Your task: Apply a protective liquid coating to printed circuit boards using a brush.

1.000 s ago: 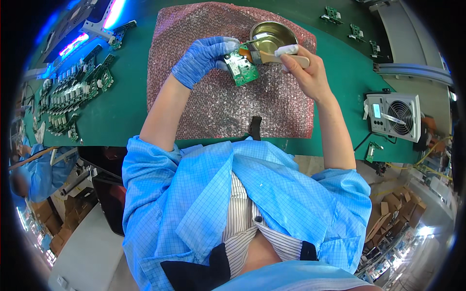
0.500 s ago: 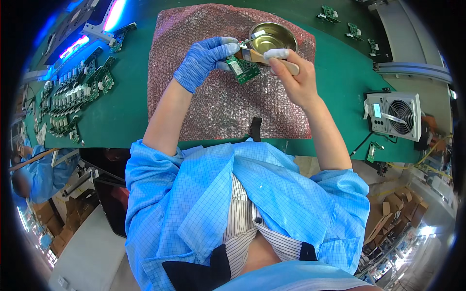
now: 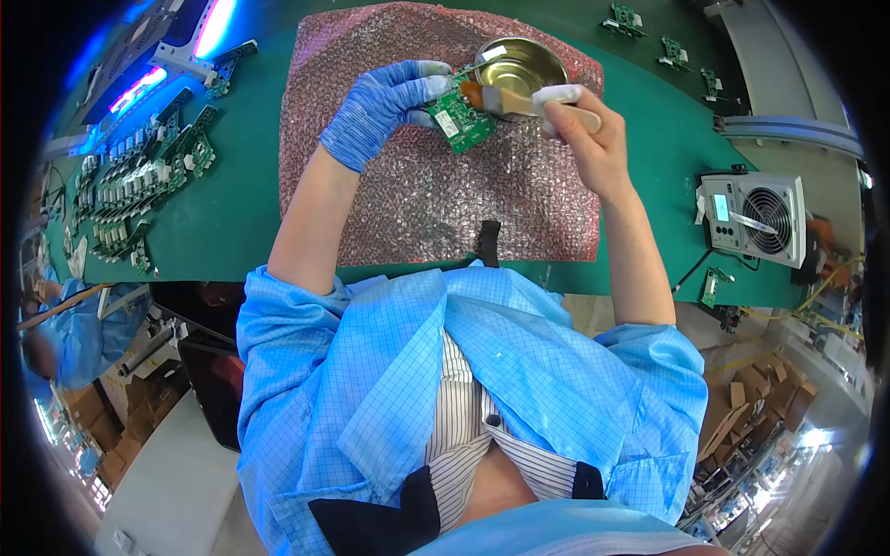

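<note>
My left hand (image 3: 382, 107), in a blue striped glove, pinches a green circuit board (image 3: 454, 119) by its left edge, above the bubble wrap. A white label shows on the board's face. My right hand (image 3: 586, 130), bare except for white covers on some fingertips, is closed round the pale wooden handle of a flat brush (image 3: 510, 102). The brush's brown bristles meet the board's upper right side. Just behind the brush stands a round metal bowl (image 3: 542, 60), partly hidden by it. A thin stick with a white tip lies across the bowl's left rim.
Pinkish bubble wrap (image 3: 417, 213) covers the middle of the green table (image 3: 222, 243). Several circuit boards (image 3: 153, 171) stand in rows at left, near a lit device. More boards (image 3: 675, 54) lie at far right. A white fan unit (image 3: 756, 218) sits at right; a black strip (image 3: 489, 243) lies near the front edge.
My right hand has drawn the brush slightly to the right, and more of its bristles show against the board. The board has turned and tilted a little, showing more of its face.
</note>
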`<action>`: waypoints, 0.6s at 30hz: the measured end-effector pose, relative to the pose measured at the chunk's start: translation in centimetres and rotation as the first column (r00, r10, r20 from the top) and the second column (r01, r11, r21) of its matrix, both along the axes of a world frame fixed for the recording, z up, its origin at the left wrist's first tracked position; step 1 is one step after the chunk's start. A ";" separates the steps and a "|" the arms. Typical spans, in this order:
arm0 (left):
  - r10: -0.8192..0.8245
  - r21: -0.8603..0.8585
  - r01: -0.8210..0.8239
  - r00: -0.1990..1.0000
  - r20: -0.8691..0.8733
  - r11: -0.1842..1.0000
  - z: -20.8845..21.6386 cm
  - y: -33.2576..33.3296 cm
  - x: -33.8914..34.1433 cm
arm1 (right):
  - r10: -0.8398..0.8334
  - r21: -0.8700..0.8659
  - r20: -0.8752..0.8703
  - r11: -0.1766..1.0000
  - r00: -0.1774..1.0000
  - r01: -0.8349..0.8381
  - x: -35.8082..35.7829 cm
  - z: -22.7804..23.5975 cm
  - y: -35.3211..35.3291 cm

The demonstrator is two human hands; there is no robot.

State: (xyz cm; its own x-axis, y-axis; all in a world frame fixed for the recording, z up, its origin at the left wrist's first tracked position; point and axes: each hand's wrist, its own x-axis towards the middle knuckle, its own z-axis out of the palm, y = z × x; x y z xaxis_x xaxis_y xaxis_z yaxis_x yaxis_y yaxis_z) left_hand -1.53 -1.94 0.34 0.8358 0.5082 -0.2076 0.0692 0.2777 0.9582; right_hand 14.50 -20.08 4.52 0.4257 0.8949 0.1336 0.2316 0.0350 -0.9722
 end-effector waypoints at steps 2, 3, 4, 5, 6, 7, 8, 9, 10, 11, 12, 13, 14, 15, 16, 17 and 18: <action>0.037 0.037 -0.037 0.999 0.016 0.999 0.1 0.0 -0.1 | 0.030 -0.045 -0.041 0.998 0.999 -0.032 0.1 -0.6 -0.4; 0.038 0.039 -0.038 0.999 0.015 0.998 -0.1 0.2 -0.2 | 0.056 -0.091 -0.081 0.994 0.995 -0.064 0.0 -0.8 -0.6; 0.068 0.004 -0.068 0.997 0.034 0.998 -0.4 0.3 -0.2 | 0.062 -0.119 -0.110 0.990 0.992 -0.075 -0.2 -0.7 -0.8; 0.099 -0.032 -0.097 0.994 0.051 0.995 -0.6 0.4 -0.3 | 0.061 -0.118 -0.111 0.990 0.992 -0.074 -0.3 -1.0 -0.9; 0.097 -0.032 -0.095 0.994 0.050 0.995 -0.7 0.5 -0.4 | 0.055 -0.113 -0.108 0.991 0.993 -0.067 -0.5 -1.4 -1.1; 0.123 -0.063 -0.119 0.990 0.064 0.991 -0.5 0.4 -0.4 | 0.048 -0.110 -0.102 0.992 0.994 -0.060 -0.5 -1.6 -1.3; 0.150 -0.096 -0.142 0.986 0.077 0.985 -0.5 0.3 -0.4 | 0.020 -0.081 -0.128 0.996 0.992 -0.031 -0.4 -1.2 -1.4; 0.147 -0.097 -0.140 0.986 0.078 0.985 -0.5 0.2 -0.3 | 0.018 -0.082 -0.127 0.996 0.992 -0.028 -0.6 -1.3 -1.3; 0.173 -0.123 -0.159 0.979 0.107 0.980 -0.5 0.2 -0.2 | -0.110 -0.028 -0.110 0.994 0.988 0.107 -1.1 -1.4 -0.9; 0.199 -0.149 -0.178 0.971 0.135 0.973 -0.5 0.1 -0.1 | -0.236 0.027 -0.099 0.970 0.967 0.240 -1.4 -1.6 -0.7; 0.197 -0.148 -0.177 0.971 0.136 0.973 -0.5 0.0 0.0 | -0.174 0.023 -0.066 0.984 0.982 0.176 -1.5 -2.1 -0.8; 0.210 -0.100 -0.198 0.969 0.128 0.975 -0.4 -0.2 0.1 | -0.172 0.024 -0.066 0.984 0.983 0.174 -1.6 -2.0 -0.7; 0.224 -0.052 -0.219 0.967 0.121 0.974 -0.4 -0.2 0.1 | -0.148 -0.012 -0.069 0.989 0.987 0.147 -1.9 -1.9 -0.7; 0.227 -0.051 -0.222 0.966 0.121 0.974 -0.4 -0.2 0.0 | -0.124 -0.048 -0.073 0.992 0.990 0.120 -2.1 -1.9 -0.6; 0.247 -0.082 -0.237 0.958 0.148 0.968 -0.5 -0.2 0.0 | -0.113 -0.014 -0.108 0.994 0.988 0.112 -1.8 -1.7 -0.7; 0.268 -0.114 -0.251 0.947 0.174 0.961 -0.5 -0.3 0.0 | -0.113 -0.016 -0.108 0.994 0.988 0.112 -1.8 -1.8 -0.4; 0.268 -0.115 -0.251 0.948 0.173 0.961 -0.6 -0.4 0.0 | -0.223 0.063 -0.122 0.971 0.967 0.232 -1.9 -1.9 0.1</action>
State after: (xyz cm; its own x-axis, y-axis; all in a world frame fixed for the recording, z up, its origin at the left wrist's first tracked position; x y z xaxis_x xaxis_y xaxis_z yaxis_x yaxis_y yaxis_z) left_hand -1.49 -2.29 -0.23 0.7054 0.6992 -0.1168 -0.1936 0.3485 0.9171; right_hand 12.57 -19.96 2.59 0.6332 0.7617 0.1373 0.1309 0.0695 -0.9890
